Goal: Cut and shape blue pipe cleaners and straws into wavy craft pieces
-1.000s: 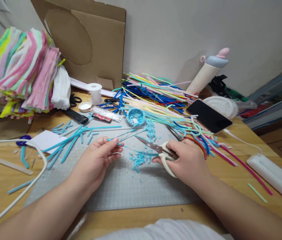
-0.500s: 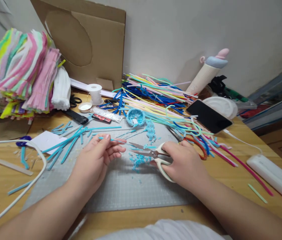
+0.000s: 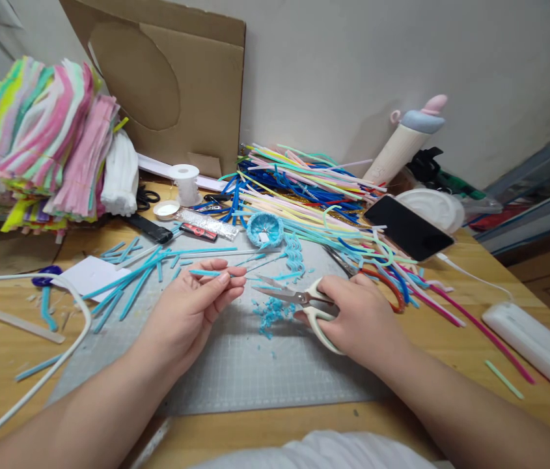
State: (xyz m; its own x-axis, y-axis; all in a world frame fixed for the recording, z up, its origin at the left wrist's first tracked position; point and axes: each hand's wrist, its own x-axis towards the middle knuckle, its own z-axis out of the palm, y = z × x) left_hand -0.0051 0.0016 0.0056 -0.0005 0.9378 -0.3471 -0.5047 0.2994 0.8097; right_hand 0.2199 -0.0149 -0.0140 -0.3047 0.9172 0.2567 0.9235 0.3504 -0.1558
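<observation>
My left hand (image 3: 206, 290) pinches a short blue pipe cleaner (image 3: 201, 272) between thumb and fingers, above the grey cutting mat (image 3: 235, 384). In my right hand (image 3: 360, 312) are scissors (image 3: 299, 298) with off-white handles, their blades slightly parted and pointing at the left fingertips. Below the blades lies a heap of blue fuzz clippings (image 3: 272, 314). Just beyond my hands sit a round blue pipe-cleaner cup (image 3: 265, 230) and a wavy blue strip (image 3: 294, 255). Loose blue pipe cleaners (image 3: 128, 280) are strewn to the left of my left hand.
Orange-handled scissors (image 3: 386, 286) lie behind my right hand. A pile of coloured pipe cleaners (image 3: 299, 182), a phone (image 3: 409, 228) and a white power strip (image 3: 533, 345) stand beyond and right. Bundled pipe cleaners (image 3: 45, 137) and a white cable (image 3: 86, 306) are left.
My left fingers have shifted on the blue pipe cleaner, the thumb now nearer its right end. The scissor blades have closed somewhat. My right hand has hardly moved.
</observation>
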